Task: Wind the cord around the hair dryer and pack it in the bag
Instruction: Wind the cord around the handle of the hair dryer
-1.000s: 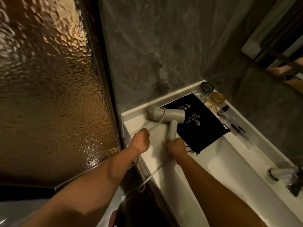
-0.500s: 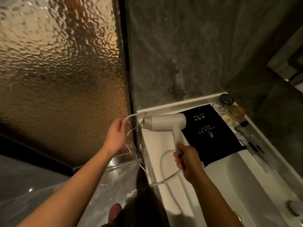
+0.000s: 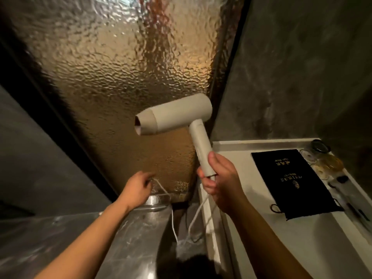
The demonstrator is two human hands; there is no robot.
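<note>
The right hand [image 3: 218,178] is wrapped tight around the lower end of the hair dryer [image 3: 177,117] handle and holds it up in the air, clear of the desk [image 3: 271,234]. The handle runs up and slightly left from the fist; the barrel crosses its top, nozzle pointing left toward the rippled glass panel [image 3: 124,67].

The cord [image 3: 193,220] leaves the base of the handle under the right hand, drops in a slack loop below the desk edge, then climbs to the left hand [image 3: 136,188]. That hand sits lower and to the left, fingers curled around the cord; motion blur makes it hard to say whether it pinches or just guides the line.

So the free cord lies between the two hands, with the handle as the upright axis to wind on. The left hand is the one placed to carry cord up and around it, and no turn is laid yet.

The black bag [image 3: 291,178] lies flat on the desk to the right, nearer the right hand, apart from both.
</note>
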